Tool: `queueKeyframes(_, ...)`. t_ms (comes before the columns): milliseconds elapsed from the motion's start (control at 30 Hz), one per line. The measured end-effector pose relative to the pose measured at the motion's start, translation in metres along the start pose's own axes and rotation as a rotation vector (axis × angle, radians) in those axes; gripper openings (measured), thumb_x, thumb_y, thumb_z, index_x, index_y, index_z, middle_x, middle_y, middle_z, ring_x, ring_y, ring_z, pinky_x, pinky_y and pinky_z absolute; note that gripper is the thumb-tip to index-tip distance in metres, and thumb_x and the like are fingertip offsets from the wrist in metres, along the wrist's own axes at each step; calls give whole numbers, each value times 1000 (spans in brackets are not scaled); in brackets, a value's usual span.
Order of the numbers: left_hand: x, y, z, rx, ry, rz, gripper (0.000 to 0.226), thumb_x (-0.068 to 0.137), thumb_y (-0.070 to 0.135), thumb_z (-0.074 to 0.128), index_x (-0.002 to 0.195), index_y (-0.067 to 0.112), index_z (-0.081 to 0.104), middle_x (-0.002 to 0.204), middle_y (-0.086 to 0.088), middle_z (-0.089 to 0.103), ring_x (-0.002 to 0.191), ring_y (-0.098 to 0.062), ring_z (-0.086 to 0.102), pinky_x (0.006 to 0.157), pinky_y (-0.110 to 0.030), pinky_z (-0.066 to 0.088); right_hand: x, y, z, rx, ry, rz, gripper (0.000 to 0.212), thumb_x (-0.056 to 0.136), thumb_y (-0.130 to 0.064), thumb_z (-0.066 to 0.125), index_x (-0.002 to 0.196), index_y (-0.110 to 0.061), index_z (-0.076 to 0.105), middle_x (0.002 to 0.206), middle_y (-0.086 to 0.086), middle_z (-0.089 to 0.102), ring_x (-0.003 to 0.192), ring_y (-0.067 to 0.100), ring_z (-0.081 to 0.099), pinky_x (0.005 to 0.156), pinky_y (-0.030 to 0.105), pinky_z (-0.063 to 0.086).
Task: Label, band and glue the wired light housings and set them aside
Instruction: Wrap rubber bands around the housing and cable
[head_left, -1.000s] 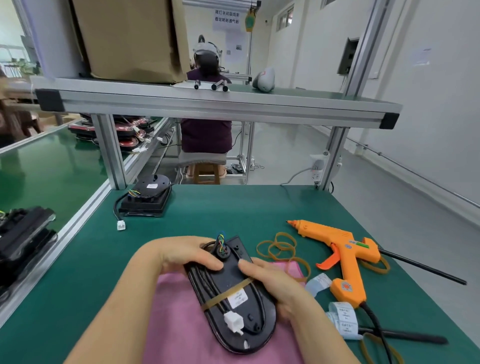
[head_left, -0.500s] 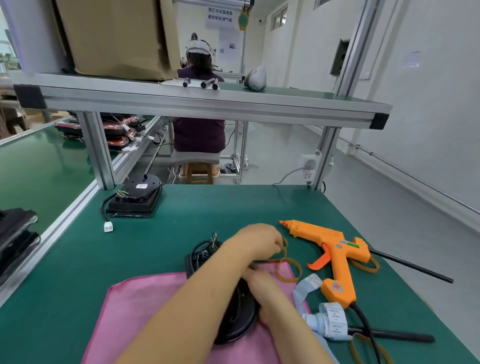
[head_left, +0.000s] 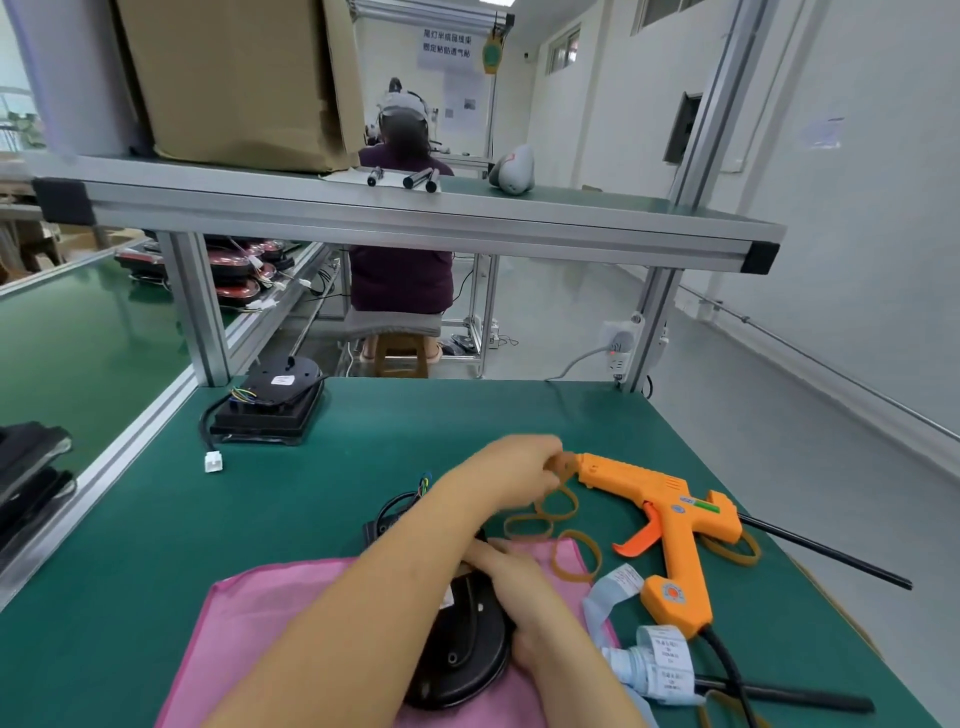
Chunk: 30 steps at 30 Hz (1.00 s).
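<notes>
Head view: the left hand (head_left: 519, 470) reaches across the right arm, its grip pinching a rubber band (head_left: 558, 506) from the loose pile beside the nozzle of the orange glue gun (head_left: 670, 514). The right hand (head_left: 511, 577) lies flat on the black light housing (head_left: 467, 660) — fingers spread, grasping nothing. The housing rests on a pink cloth (head_left: 270, 623) at the near edge of the green surface (head_left: 311, 493). Another wired housing (head_left: 270, 402) sits at the far left corner — a label roll (head_left: 657, 665) lies near the right edge.
</notes>
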<state>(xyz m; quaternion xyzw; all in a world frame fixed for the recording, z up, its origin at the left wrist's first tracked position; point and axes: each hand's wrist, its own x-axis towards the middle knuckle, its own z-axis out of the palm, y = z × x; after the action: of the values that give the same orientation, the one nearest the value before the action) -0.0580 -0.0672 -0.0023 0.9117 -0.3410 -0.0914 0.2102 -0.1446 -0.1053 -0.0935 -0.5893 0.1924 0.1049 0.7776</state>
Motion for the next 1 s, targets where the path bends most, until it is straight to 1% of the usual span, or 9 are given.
queueKeyframes(167,-33,-37,-52,-602,258,9,22,96,9,53,116,11,62,72,0,60,68,-11,59,73,-21,49,-7,-6,3,64,-35,26,36,79,-21,76,103,-3,57,87,17,66,73,28,66,78,43,55)
queueKeyframes(233,-50,-66,-67,-877,471,-38,23,98,7,50,116,13,62,67,1,57,63,-8,58,71,-23,53,-11,-9,5,97,-31,38,31,79,-19,76,98,-6,55,82,15,67,69,28,67,76,42,56)
queueKeyframes(333,-70,-107,-70,-966,720,-216,25,101,10,45,122,16,58,66,0,51,64,-13,55,67,-23,50,-14,-13,7,106,-57,-7,28,81,-17,73,100,-5,58,83,15,70,71,28,68,74,42,57)
queueKeyframes(400,-78,-122,-62,-902,625,-311,28,101,9,45,126,12,57,67,-3,50,64,-15,53,65,-23,51,-17,-16,9,83,-90,-59,28,80,-17,73,100,-4,59,82,13,71,71,27,69,70,39,57)
queueKeyframes(533,-85,-126,-40,-830,182,-306,22,100,8,48,115,13,64,80,-4,60,72,-14,57,71,-24,47,-19,-20,15,44,-227,-132,52,71,-21,75,113,3,58,95,17,71,80,28,67,75,38,54)
queueKeyframes(667,-91,-123,-27,-1085,-92,-280,24,94,9,56,117,6,63,111,-13,69,91,-18,67,78,-29,56,-20,-24,17,-8,-433,-177,56,73,-20,72,126,-7,57,114,17,69,93,28,67,84,38,54)
queueKeyframes(733,-94,-121,-22,-1219,-188,-238,35,84,11,60,119,4,62,115,-18,67,95,-25,67,78,-33,57,-20,-25,18,-29,-495,-178,67,71,-22,73,134,-10,52,124,19,64,103,33,63,93,43,49)
queueKeyframes(833,-99,-119,-17,-1377,-237,-182,35,82,10,59,116,5,64,111,-18,69,91,-26,69,73,-34,58,-20,-26,19,-60,-428,-141,81,60,-24,78,134,-9,48,120,17,67,98,31,66,89,43,53)
queueKeyframes(1000,-100,-124,-12,-1417,-123,-189,26,94,9,51,118,3,60,103,-14,70,84,-22,68,75,-33,58,-18,-23,15,-81,-353,-108,62,57,-24,80,110,-4,54,89,13,72,72,23,68,63,32,56)
